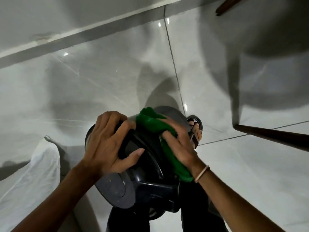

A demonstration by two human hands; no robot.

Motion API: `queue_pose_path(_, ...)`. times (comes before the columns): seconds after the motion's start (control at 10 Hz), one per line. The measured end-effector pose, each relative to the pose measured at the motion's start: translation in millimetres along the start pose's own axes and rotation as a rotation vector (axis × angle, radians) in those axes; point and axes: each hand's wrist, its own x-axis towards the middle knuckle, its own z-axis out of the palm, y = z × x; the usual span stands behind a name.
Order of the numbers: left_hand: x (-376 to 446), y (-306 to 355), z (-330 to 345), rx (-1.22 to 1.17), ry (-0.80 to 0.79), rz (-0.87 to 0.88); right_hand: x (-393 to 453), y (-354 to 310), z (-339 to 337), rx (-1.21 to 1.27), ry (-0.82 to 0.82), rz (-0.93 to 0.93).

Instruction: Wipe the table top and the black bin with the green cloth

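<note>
The black bin (150,166) is tilted over in front of me, low in the middle of the head view, its grey lid (113,190) toward me. My left hand (108,144) grips the bin's upper side, fingers wrapped over its edge. My right hand (180,144) presses the green cloth (152,124) against the right side of the bin. The cloth runs from the bin's far rim down under my palm to my wrist. The table top is out of view.
Glossy pale floor tiles (83,89) spread all around. A dark wooden leg (274,138) slants in from the right, another (227,5) at top right. A white cloth-covered shape (33,173) lies at the left. My sandalled foot (195,131) sits just right of the bin.
</note>
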Motion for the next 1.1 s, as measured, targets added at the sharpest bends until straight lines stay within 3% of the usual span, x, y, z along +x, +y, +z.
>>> queue_pose_path(0.1,11.6,1.4,1.1,0.031,-0.02,-0.011,41.1,23.5,-29.1,-0.112,0.256,0.33)
queue_pose_path(0.2,32.4,6.4,-0.2,0.019,-0.027,-0.045,65.0,8.7,-55.9,0.283,0.425,0.574)
queue_pose_path(0.3,65.3,3.0,-3.8,0.012,-0.013,-0.146,60.9,-41.7,-74.7,0.768,0.36,0.504)
queue_pose_path(0.5,152.5,11.6,-12.5,0.061,0.038,-0.384,11.7,-136.9,-111.8,0.739,0.381,0.441)
queue_pose_path(0.6,200.9,16.4,-20.1,0.081,0.058,-0.445,31.5,-219.4,-121.2,0.701,0.388,0.044)
queue_pose_path(0.7,224.5,7.2,-14.0,0.138,0.04,-0.491,11.7,-259.4,-133.6,0.142,0.464,-0.332)
queue_pose_path(0.8,240.5,7.8,-15.9,0.108,0.048,-0.496,-3.2,-283.5,-168.3,-0.536,0.668,-0.545)
queue_pose_path(0.9,237.6,16.0,-22.8,0.139,0.027,-0.437,-6.8,-295.4,-216.7,-0.778,0.772,-0.441)
queue_pose_path(1.0,236.5,39.9,-50.4,0.179,0.057,-0.248,-4.7,-293.1,-256.7,-0.93,0.776,-0.182)
queue_pose_path(1.1,241.1,69.3,-80.5,0.251,0.077,-0.049,-5.9,-284.8,-273.2,-1.206,0.769,-0.058)
